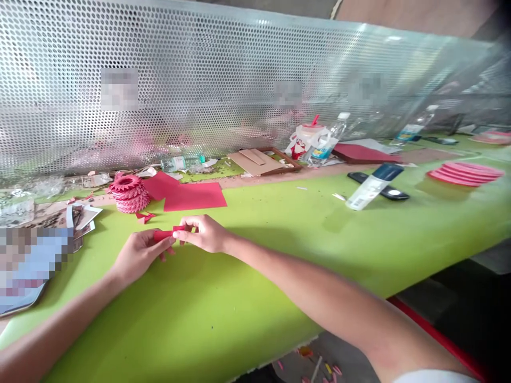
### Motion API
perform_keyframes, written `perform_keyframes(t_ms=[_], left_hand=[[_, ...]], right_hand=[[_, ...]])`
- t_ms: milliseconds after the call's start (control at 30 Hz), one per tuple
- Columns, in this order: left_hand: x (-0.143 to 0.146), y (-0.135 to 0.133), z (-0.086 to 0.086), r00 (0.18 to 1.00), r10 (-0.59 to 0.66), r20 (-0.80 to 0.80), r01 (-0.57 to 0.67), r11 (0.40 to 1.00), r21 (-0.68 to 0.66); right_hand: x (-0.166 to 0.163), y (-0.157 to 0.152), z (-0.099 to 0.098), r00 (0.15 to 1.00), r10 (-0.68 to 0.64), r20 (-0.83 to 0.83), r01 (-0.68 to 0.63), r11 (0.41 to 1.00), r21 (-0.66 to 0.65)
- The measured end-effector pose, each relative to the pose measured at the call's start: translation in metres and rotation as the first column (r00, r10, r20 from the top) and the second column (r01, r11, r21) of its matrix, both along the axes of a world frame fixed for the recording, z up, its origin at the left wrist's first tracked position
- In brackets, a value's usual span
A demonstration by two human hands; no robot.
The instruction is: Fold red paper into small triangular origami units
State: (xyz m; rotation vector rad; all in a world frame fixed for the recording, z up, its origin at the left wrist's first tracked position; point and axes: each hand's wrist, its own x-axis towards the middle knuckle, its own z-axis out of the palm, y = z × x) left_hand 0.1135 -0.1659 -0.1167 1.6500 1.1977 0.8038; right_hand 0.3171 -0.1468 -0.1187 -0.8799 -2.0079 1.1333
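1. Right forearm point(327, 303) crosses from lower right above the green table point(279, 255).
2. Left grip point(139, 257) and right grip point(203, 234) each pinch one end of a red paper strip point(163, 235), held over the table between them.
3. Layered red paper rosette point(128, 194) sits beyond, just beside red card sheets point(195, 197).
4. Stacked red paper discs point(465, 174) lie far right, well apart from the hands.

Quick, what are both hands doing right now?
Left hand: closed, pinching a small red paper strip.
Right hand: closed, pinching the other end of that strip.
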Motion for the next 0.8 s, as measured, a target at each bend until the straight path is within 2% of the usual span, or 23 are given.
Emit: perform_keyframes(t_ms=[167,267,400,567,700,800], left_hand=[[-0.0019,0.0006,-0.0003,0.999,-0.050,0.004,0.050,0.998,0.045],[-0.0048,0.0019,-0.0013,0.994,-0.100,-0.049,0.106,0.984,0.146],[-0.0069,0.0027,-0.0019,0.987,-0.096,-0.131,0.130,0.951,0.279],[-0.0046,0.0026,-0.0025,0.987,-0.091,-0.133,0.127,0.947,0.295],[-0.0038,0.0018,-0.0036,0.989,-0.068,-0.130,0.104,0.951,0.290],[-0.0040,0.0017,-0.0047,0.990,-0.097,-0.104,0.124,0.949,0.290]], right_hand=[[0.0027,-0.0008,0.0036,0.999,-0.053,-0.002,0.053,0.998,0.018],[0.0064,0.0025,0.0030,0.995,-0.093,-0.038,0.093,0.996,-0.018],[0.0072,0.0069,0.0002,0.994,-0.093,-0.059,0.091,0.995,-0.028],[0.0021,0.0031,0.0017,0.992,-0.039,-0.123,0.025,0.993,-0.114],[-0.0011,-0.0014,0.0047,0.988,-0.038,-0.152,0.014,0.988,-0.151],[-0.0017,-0.0020,0.0062,0.982,-0.040,-0.186,0.005,0.983,-0.181]])
